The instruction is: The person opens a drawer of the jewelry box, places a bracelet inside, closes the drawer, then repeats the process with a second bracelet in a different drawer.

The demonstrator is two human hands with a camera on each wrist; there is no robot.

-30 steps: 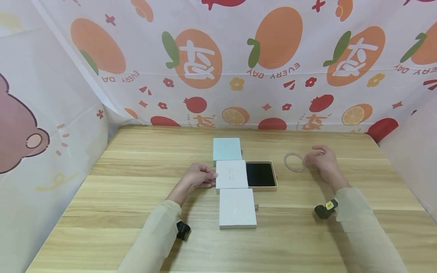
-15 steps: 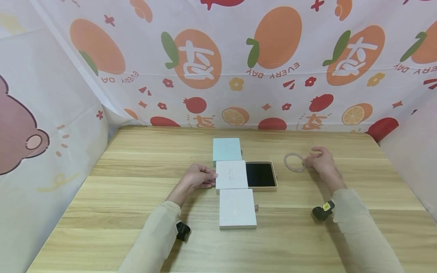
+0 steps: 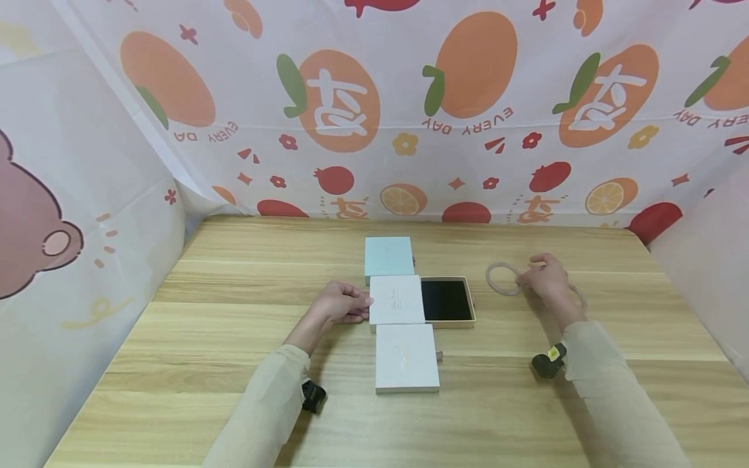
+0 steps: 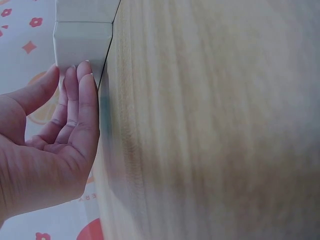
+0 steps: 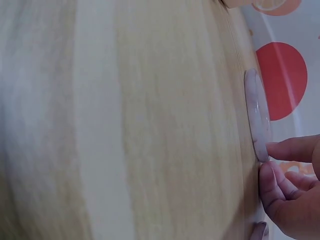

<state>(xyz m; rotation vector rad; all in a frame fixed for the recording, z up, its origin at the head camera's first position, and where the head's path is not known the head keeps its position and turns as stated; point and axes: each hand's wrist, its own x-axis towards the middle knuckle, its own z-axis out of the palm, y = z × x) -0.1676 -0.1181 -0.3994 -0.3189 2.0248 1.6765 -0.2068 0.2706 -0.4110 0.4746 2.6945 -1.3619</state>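
Note:
My left hand [image 3: 339,302] grips the left end of the middle white drawer box [image 3: 396,299], its thumb at one edge and fingertips on the end face of the box [image 4: 82,42]. The box's drawer [image 3: 447,300] is pulled out to the right and shows a black lining. Off to the right, my right hand [image 3: 547,283] pinches the near edge of a pale bangle [image 3: 494,286] between thumb and index finger. The bangle [image 5: 256,115] lies flat on the table. A second bangle [image 3: 580,296] lies partly hidden behind the right wrist.
A light blue box [image 3: 389,255] touches the middle box's far side, and another white box [image 3: 406,357] adjoins its near side. All stand on a wooden table [image 3: 193,338]. A fruit-printed cloth [image 3: 404,78] hangs along the back edge.
My right hand has moved slightly left and its fingers have come onto the bangle's edge. The second bangle has come into view behind the wrist. The left hand has stayed put.

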